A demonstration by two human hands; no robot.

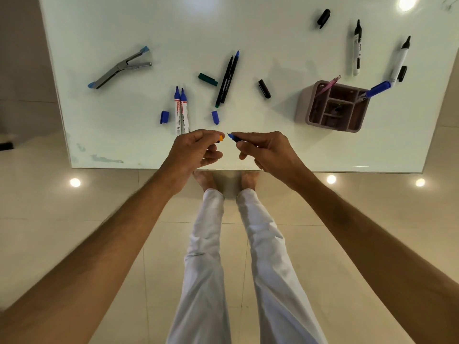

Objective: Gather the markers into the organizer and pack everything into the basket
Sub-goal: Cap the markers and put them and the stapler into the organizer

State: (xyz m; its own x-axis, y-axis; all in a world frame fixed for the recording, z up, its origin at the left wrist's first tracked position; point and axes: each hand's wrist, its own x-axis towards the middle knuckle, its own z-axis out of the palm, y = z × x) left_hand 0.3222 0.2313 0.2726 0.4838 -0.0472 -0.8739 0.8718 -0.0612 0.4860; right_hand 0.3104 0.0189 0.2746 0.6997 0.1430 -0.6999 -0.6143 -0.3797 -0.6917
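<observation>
Head view: over the table's near edge (248,167), left hand (196,151) pinches an orange-ended cap (220,138), right hand (265,150) grips a blue-tipped pen (233,137) facing it, organizer (308,105) standing well right.

organizer (334,108) right on table (248,26); stapler (119,68) far left; markers (181,110) btwn.
</observation>
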